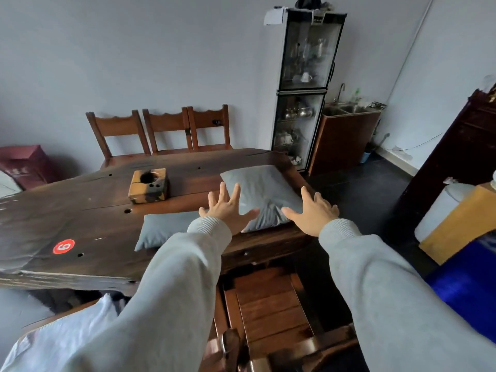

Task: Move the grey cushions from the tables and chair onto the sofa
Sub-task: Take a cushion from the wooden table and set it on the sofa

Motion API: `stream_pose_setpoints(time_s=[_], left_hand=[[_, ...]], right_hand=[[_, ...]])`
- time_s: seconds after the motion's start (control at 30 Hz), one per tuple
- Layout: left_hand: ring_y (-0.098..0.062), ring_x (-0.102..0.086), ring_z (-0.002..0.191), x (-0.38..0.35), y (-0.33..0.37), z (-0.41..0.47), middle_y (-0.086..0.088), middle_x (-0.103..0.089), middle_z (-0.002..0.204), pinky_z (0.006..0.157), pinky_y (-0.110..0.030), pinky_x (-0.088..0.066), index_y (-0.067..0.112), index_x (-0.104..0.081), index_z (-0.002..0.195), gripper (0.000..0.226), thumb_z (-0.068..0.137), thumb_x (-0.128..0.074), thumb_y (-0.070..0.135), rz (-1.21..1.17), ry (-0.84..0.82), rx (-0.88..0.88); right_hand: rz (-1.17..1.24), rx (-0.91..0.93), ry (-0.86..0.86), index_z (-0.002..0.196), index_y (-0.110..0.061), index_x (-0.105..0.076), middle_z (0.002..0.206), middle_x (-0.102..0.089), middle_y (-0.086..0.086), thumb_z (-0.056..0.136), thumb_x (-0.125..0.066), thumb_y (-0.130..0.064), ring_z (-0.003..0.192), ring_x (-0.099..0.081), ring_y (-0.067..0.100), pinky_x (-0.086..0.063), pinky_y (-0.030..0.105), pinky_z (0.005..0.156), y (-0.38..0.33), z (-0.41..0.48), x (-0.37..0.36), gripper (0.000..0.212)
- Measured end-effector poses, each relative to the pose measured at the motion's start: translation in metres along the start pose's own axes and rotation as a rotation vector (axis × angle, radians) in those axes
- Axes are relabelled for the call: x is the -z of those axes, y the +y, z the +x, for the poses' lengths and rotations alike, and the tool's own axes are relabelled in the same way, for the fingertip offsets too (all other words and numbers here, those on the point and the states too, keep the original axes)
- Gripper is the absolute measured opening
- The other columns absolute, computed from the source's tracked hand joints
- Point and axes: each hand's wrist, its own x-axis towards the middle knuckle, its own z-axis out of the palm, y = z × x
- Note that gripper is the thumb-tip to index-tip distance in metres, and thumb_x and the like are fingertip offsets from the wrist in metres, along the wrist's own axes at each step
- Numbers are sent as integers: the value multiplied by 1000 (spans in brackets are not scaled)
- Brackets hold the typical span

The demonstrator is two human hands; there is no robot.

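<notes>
I observe my left hand (228, 208) and right hand (312, 210) outstretched, fingers spread, gripping nothing. The far grey cushion (261, 194) lies flat on the table (80, 210) beneath both palms, long axis running away from me. A second cushion (163, 229) lies left of my left wrist.

Pale walls, dark floor (357, 191), three wooden chairs (161, 132), glass cabinet (306, 87).

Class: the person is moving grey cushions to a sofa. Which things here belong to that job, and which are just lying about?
Belong to the job: larger grey cushion; smaller grey cushion; both open hands, left, right.

Lying about: wooden block; red sticker; three chairs; glass cabinet.
</notes>
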Motion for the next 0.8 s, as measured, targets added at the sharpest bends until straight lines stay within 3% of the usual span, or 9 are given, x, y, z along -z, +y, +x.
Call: stream_pose_setpoints(time_s=[0.37,0.8], left_hand=[[-40,1,157,-21,22,151,-4,12,172,119,-66,-18,38,2,161,100,84,-41,84,-88,-127,45],[-37,-3,157,-146,7,305,-6,11,172,120,-62,-21,35,4,162,104,84,-46,82,-167,-250,409]], right_hand=[[-31,-53,-50,166,-23,-3,170,-16,21,96,-36,-76,153,-24,42,-16,59,122,21,170,1,94],[-29,31,-329,166,-22,1,171,-11,19,95,-42,-74,154,-21,39,-21,54,122,56,381,-116,98]])
